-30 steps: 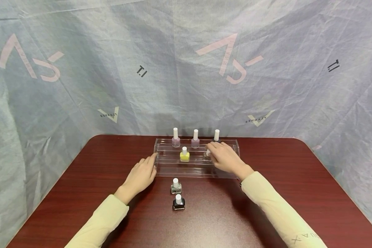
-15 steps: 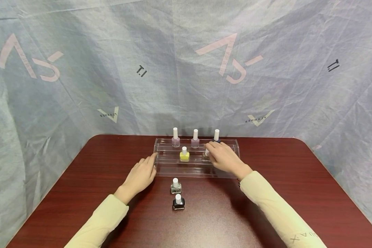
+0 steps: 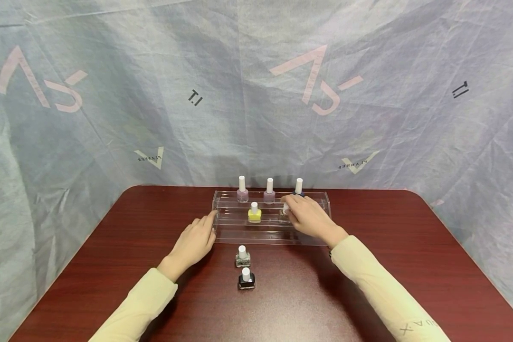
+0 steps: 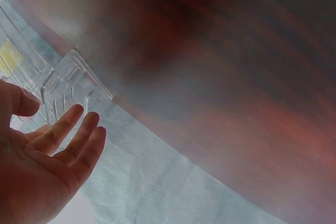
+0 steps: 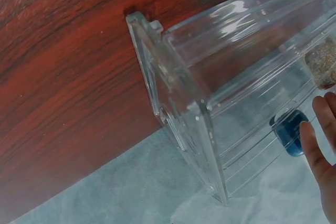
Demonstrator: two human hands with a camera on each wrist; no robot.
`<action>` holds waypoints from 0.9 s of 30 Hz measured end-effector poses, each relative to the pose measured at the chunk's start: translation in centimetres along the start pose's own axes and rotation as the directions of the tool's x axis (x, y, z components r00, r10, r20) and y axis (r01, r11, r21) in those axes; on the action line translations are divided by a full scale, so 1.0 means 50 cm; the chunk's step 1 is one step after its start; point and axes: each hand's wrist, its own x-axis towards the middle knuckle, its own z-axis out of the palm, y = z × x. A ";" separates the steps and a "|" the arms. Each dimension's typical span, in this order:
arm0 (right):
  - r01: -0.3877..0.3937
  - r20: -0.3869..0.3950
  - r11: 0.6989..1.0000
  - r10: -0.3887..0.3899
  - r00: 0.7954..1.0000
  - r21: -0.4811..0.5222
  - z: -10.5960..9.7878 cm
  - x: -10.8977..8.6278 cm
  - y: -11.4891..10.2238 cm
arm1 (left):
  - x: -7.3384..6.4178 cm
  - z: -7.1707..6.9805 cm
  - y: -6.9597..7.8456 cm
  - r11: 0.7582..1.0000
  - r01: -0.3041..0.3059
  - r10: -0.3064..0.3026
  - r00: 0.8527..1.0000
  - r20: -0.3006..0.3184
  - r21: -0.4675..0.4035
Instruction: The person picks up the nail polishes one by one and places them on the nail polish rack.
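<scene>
A clear stepped acrylic rack [image 3: 256, 234] stands at the back of the table. My left hand [image 3: 192, 240] rests against its left end, fingers extended; the left wrist view shows them loosely spread beside the clear end panel [image 4: 71, 85]. On the middle step, my right hand [image 3: 309, 216] pinches the white cap of a glittery nail polish bottle [image 5: 321, 64]. Its body is mostly hidden in the head view. Left of it stands a yellow nail polish bottle [image 3: 254, 215]. Two mauve bottles [image 3: 242, 195] and a dark blue one [image 3: 299, 186] stand on the top step.
Two more nail polish bottles stand on the table in front of the rack: a silver glitter one [image 3: 242, 259] and a black one [image 3: 246, 281] nearer me. Behind the dark red wooden table [image 3: 376, 228] hangs a grey printed cloth [image 3: 248, 95].
My right hand has shifted very slightly left with the glittery nail polish bottle. My left hand and the other bottles stay where they were.
</scene>
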 end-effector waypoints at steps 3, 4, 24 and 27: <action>-0.019 0.015 1.000 0.019 1.000 0.005 -0.001 -0.001 0.001 | 0.000 0.000 0.000 1.000 0.002 -0.002 1.000 0.000 0.000; -0.022 0.018 1.000 0.022 1.000 0.004 -0.001 -0.001 0.001 | 0.000 0.000 0.000 1.000 0.001 -0.001 1.000 -0.001 0.001; 0.017 -0.119 1.000 -0.016 0.993 0.006 -0.028 -0.011 0.002 | 0.002 0.004 -0.003 1.000 -0.009 0.009 1.000 -0.017 0.009; 0.022 -0.137 1.000 -0.023 0.990 -0.007 -0.032 -0.014 -0.001 | 0.001 0.004 -0.004 1.000 -0.011 0.011 1.000 -0.018 0.008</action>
